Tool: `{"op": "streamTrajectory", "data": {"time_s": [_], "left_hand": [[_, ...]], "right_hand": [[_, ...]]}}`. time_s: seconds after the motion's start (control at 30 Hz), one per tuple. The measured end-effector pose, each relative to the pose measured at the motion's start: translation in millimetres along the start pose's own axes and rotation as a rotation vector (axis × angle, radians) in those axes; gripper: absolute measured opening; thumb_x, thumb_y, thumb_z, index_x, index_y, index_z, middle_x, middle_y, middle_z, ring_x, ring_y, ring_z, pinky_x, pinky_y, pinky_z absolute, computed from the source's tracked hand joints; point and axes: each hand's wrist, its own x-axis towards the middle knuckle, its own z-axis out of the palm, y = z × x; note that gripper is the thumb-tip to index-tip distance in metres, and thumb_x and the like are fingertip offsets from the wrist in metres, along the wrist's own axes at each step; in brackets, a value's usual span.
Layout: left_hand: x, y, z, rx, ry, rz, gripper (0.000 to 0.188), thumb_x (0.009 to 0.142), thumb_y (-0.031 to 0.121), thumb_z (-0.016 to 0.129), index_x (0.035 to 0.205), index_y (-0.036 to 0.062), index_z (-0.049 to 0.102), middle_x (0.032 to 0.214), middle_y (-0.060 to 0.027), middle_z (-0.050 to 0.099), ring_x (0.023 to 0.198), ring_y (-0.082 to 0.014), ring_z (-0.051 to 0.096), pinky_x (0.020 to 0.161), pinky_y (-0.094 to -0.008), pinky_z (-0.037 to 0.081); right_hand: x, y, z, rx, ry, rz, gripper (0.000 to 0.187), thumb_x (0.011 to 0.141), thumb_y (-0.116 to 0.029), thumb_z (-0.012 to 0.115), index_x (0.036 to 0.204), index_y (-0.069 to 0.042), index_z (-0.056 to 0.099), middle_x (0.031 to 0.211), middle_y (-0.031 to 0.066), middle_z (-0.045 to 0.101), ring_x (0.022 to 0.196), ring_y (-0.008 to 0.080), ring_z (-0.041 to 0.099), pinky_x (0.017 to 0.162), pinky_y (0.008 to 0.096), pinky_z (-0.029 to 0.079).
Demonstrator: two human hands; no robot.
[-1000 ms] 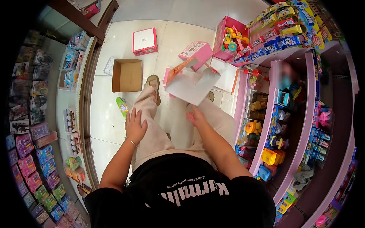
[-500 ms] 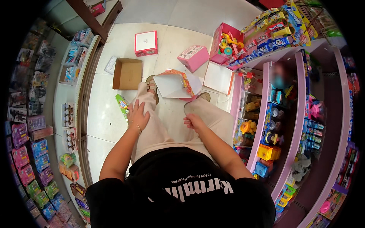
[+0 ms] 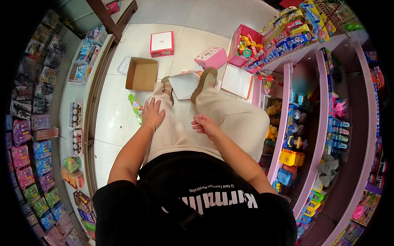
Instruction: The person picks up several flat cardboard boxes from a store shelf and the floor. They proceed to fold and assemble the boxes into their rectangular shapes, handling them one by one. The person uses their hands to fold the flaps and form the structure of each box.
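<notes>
My left hand (image 3: 153, 112) lies flat on my left leg, its fingers spread and nothing in it. Over the lap, my right hand (image 3: 205, 124) hangs with its fingers curled together; anything inside them is hidden. My raised right shoe (image 3: 204, 85) covers part of a white sheet-like piece (image 3: 184, 85) between my feet. A green packet (image 3: 135, 107) lies on the floor beside my left hand. Just beyond it stands an open brown cardboard box (image 3: 141, 74).
Farther off are a red-and-white box (image 3: 162, 44), a pink box (image 3: 211, 57) and a pink bin of small toys (image 3: 235, 53). An open white box or lid (image 3: 237, 82) lies by the right shelves. Pink-edged toy shelves (image 3: 283, 135) rise at right, stocked racks (image 3: 88, 82) at left.
My right leg has lifted, and its shoe has come up and left across the white piece. Both hands keep much the same pose. The view has shifted slightly.
</notes>
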Motion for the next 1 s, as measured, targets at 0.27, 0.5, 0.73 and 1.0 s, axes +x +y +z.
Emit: {"op": "streamTrajectory", "data": {"time_s": [0.27, 0.5, 0.73, 1.0], "left_hand": [[28, -34, 30, -0.39, 0.207, 0.089, 0.045, 0.075, 0.028, 0.051, 0.112, 0.003, 0.046, 0.119, -0.0169, 0.043, 0.112, -0.034, 0.036, 0.093, -0.0351, 0.03], [41, -143, 100, -0.809, -0.102, -0.427, 0.044, 0.077, 0.029, 0.049, 0.108, -0.0012, 0.048, 0.097, -0.0188, 0.055, 0.092, -0.0278, 0.052, 0.08, -0.0306, 0.039], [36, -194, 139, -0.537, -0.175, -0.647, 0.05, 0.071, 0.026, 0.058, 0.11, -0.0032, 0.047, 0.096, -0.0197, 0.056, 0.088, -0.0262, 0.055, 0.076, -0.031, 0.043], [56, -228, 168, -0.601, -0.16, -0.894, 0.066, 0.068, 0.027, 0.059, 0.119, -0.007, 0.035, 0.114, -0.0259, 0.045, 0.107, -0.0315, 0.044, 0.089, -0.032, 0.036]], "right_hand": [[11, -15, -6, -0.011, 0.058, -0.018, 0.024, 0.082, -0.023, 0.048, 0.1, -0.008, 0.048, 0.088, 0.0031, 0.055, 0.073, 0.0109, 0.053, 0.062, 0.0229, 0.042], [37, -16, -64, -0.255, 0.345, -0.351, 0.021, 0.079, -0.017, 0.051, 0.097, -0.005, 0.051, 0.081, 0.004, 0.057, 0.069, 0.0136, 0.052, 0.061, 0.0225, 0.041], [57, -48, -90, -1.221, 0.638, -0.531, 0.028, 0.071, -0.017, 0.055, 0.094, -0.002, 0.054, 0.103, 0.0159, 0.051, 0.098, 0.0308, 0.044, 0.086, 0.0368, 0.035], [99, -80, -66, -1.38, 0.561, -0.391, 0.02, 0.067, -0.017, 0.057, 0.083, -0.005, 0.057, 0.097, 0.0101, 0.055, 0.095, 0.0279, 0.048, 0.081, 0.0367, 0.038]]}}
